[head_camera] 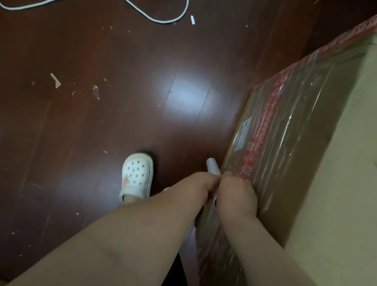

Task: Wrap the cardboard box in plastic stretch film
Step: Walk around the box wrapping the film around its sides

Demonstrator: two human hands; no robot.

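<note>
Fingers [234,179] of left hand [200,186], right hand [239,197] curled round film roll [212,166] beside cardboard box [374,125]; "LER" printed 4 o'clock; clog [136,176] 7 o'clock.

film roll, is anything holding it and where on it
Both hands hold the film roll: the left hand and right hand grip it side by side, just behind its exposed white end, beside the cardboard box.

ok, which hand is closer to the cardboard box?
Right. The right hand grips the film roll right up against the film-covered side of the cardboard box. The left hand grips the same roll on the side away from the box.
</note>
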